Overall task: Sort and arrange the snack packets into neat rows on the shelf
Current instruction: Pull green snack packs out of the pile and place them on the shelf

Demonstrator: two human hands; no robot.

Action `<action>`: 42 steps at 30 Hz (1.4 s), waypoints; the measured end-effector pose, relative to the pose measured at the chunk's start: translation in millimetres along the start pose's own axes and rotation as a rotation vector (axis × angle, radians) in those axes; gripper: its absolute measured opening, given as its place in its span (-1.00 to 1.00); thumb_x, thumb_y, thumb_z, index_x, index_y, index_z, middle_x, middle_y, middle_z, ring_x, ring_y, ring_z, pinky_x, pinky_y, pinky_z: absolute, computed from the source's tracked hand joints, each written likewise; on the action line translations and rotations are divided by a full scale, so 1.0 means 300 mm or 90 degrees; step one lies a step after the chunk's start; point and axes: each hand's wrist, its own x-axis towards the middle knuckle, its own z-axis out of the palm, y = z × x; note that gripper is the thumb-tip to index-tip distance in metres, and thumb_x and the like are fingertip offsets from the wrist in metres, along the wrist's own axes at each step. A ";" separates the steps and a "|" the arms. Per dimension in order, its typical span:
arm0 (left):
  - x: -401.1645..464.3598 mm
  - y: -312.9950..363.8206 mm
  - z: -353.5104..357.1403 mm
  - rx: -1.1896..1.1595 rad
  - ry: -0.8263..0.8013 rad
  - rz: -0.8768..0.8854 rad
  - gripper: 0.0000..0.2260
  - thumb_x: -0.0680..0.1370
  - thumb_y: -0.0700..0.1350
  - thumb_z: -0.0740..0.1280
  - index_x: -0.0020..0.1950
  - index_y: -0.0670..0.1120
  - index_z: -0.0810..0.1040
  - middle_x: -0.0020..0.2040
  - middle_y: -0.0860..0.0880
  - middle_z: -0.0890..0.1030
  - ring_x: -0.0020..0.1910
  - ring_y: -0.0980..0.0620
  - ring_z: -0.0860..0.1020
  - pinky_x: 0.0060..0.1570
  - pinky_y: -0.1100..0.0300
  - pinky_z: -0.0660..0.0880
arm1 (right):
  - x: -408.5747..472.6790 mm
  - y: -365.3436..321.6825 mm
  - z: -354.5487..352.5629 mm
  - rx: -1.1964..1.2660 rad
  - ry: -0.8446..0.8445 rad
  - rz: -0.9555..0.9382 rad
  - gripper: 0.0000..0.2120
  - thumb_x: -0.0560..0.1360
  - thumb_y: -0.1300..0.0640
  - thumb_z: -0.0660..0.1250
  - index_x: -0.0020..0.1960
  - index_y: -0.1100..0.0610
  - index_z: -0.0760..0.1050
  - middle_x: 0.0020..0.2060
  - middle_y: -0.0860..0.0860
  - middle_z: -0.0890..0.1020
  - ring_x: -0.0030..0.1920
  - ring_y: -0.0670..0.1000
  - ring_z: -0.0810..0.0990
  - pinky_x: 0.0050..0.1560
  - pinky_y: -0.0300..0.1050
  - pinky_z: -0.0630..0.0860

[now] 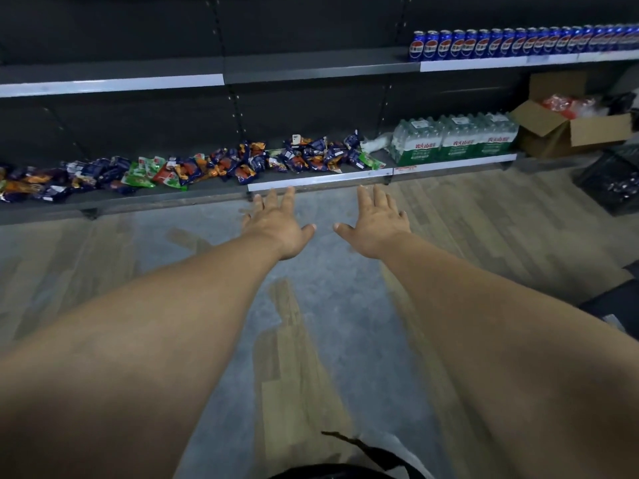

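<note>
Many snack packets point(214, 167), dark blue, orange and green, lie in a loose jumble along the low bottom shelf point(318, 179) from the far left to about the middle. Both my arms stretch forward above the floor. My left hand point(276, 223) is flat with fingers spread, its fingertips just short of the shelf's front edge. My right hand point(377, 219) is likewise spread, a little to the right, at the same distance. Neither hand touches a packet or holds anything.
Shrink-wrapped packs of water bottles point(456, 140) stand on the bottom shelf to the right of the packets. An open cardboard box point(567, 126) and a dark crate point(612, 178) sit further right. Blue cans point(518, 43) line the upper shelf. Wood-pattern floor lies below.
</note>
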 end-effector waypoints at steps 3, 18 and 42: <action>0.116 0.047 -0.004 -0.002 -0.003 -0.014 -0.28 0.58 0.24 0.11 0.55 0.04 -0.24 0.57 -0.07 -0.18 0.54 -0.13 -0.16 0.47 -0.09 -0.03 | 0.131 0.035 -0.018 -0.008 -0.011 -0.008 -0.19 0.54 -0.28 0.11 0.56 0.05 -0.23 0.55 0.08 -0.16 0.54 0.12 -0.15 0.50 0.18 -0.02; 0.666 0.356 0.016 -0.050 -0.035 -0.098 -0.28 0.59 0.23 0.11 0.55 0.03 -0.26 0.57 -0.06 -0.19 0.55 -0.12 -0.15 0.47 -0.08 -0.04 | 0.773 0.293 -0.111 -0.041 -0.064 -0.106 -0.21 0.56 -0.24 0.12 0.56 0.07 -0.23 0.54 0.08 -0.18 0.54 0.12 -0.15 0.50 0.17 0.00; 1.825 0.677 -0.079 0.001 -0.111 -0.042 -0.30 0.59 0.23 0.10 0.56 0.02 -0.21 0.57 -0.07 -0.16 0.55 -0.13 -0.15 0.47 -0.10 0.00 | 1.882 0.487 -0.232 -0.005 -0.107 -0.040 -0.21 0.56 -0.23 0.13 0.56 0.07 -0.21 0.55 0.10 -0.15 0.54 0.13 -0.13 0.49 0.13 -0.01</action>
